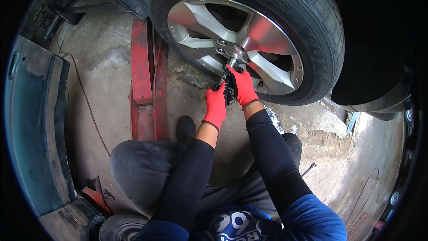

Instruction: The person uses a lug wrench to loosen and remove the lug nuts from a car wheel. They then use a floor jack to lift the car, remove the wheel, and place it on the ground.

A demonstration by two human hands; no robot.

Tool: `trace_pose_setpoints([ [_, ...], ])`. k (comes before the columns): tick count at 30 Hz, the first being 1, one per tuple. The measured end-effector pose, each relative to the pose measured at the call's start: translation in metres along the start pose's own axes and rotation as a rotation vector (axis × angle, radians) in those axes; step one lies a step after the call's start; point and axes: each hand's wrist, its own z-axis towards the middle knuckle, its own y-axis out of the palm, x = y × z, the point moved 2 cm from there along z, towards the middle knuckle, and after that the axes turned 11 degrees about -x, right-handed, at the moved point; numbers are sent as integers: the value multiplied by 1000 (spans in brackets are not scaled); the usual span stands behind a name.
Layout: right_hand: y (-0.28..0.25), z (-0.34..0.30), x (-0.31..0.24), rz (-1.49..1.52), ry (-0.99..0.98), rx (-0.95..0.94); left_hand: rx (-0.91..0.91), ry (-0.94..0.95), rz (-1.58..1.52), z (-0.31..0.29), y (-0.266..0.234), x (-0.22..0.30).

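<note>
The silver socket tool (232,62) is reaching to the middle of the wheel (269,30), lying just ahead of the hands, its long axis slanting up and rightward; whether it's seating on a nut, I cannot tell. The right hand (242,84) is sitting nearer the wheel, fingers wrapping around the tool. The left hand (216,103) is gripping lower down, curled tight, fingertips partly hidden. Leftward, a red metal frame (142,62) is standing, a dark cable (85,97) trailing beyond.
</note>
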Motion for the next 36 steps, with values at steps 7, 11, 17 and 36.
trace_pose_setpoints([
  [7,-14,9,6,-69,-114,31,-33,-134,-177,-4,15,13],
  [11,6,-6,-2,389,125,-68,-122,-297,-405,-14,10,22],
  [17,-4,3,1,98,43,-11,-34,-100,-135,-7,11,18],
  [36,9,-8,-8,86,17,-16,-34,-196,-221,-1,2,11],
])
